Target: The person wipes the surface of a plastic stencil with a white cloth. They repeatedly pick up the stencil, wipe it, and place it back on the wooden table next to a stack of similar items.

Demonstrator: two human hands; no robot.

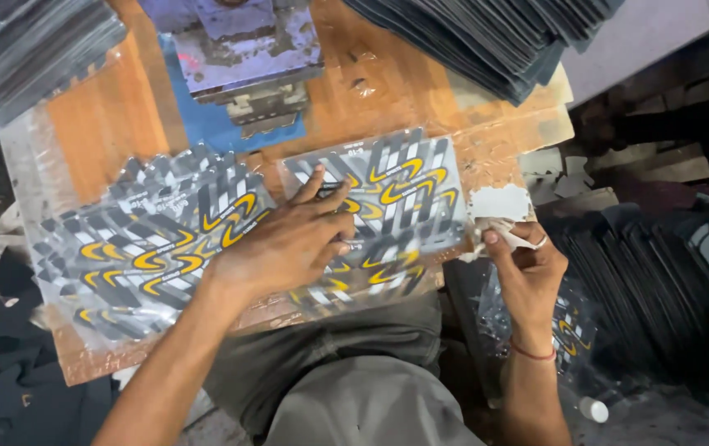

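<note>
1. Left hand (292,244): fingers (331,201) spread and laid flat, pressing down on the printed sheet (387,198). Nothing pinched; palm rests on the sheet's near-left corner.
2. Right hand (528,264): fingers (503,237) pressed together, pinching a white paper scrap (499,206) at the sheet's right edge. Ring on one finger, red thread at the wrist.
3. Printed sheet: grey with yellow curved marks, lying flat on the tabletop (98,132). Long axis runs left to right across the person's front, slightly tilted. The sheet lies directly under the left fingers and just left of the right fingers.
4. Key relation: the scrap sits at the sheet's right edge, touching or overlapping it; cannot tell which. The right hand is the nearer one to that edge; the left hand holds the opposite part down.
5. Left of the sheet: a fanned pile of like sheets (148,239), partly under the left forearm.
6. Beyond the sheet: a metal block (247,58) on a blue pad. Dark stacks (487,37) lie beyond and to the right.
</note>
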